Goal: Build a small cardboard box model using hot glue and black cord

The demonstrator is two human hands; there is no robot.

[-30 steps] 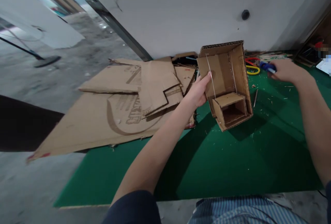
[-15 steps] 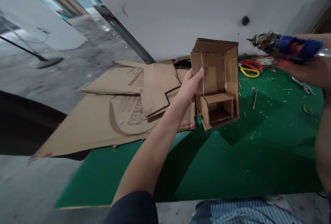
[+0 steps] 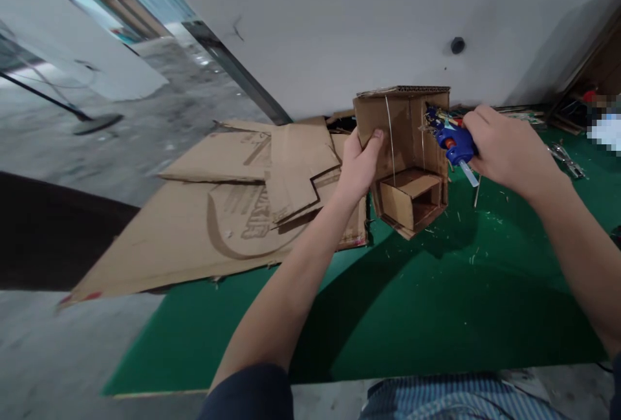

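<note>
My left hand (image 3: 361,164) grips the left wall of an open-fronted cardboard box (image 3: 402,125), thumb on the inside. The box is held tilted above the table, with a smaller cardboard compartment (image 3: 398,203) in its lower part and two thin pale strands running down inside. My right hand (image 3: 502,145) is wrapped round a blue glue gun (image 3: 453,142) with a clear glue stick (image 3: 469,174) poking out of its back end. The gun's grimy nozzle points into the box near its right inner wall; whether it touches is hard to tell.
Flat cardboard sheets (image 3: 233,213) cover the left of the green table (image 3: 388,316). A thin metal rod (image 3: 477,193) lies behind my right hand, and a shiny metal tool (image 3: 567,160) lies farther right. Scraps dot the tabletop. A white wall (image 3: 339,25) rises behind.
My right hand has brought the glue gun left from beyond the box to its inside. The box has turned slightly in my left hand. The scissors are now hidden.
</note>
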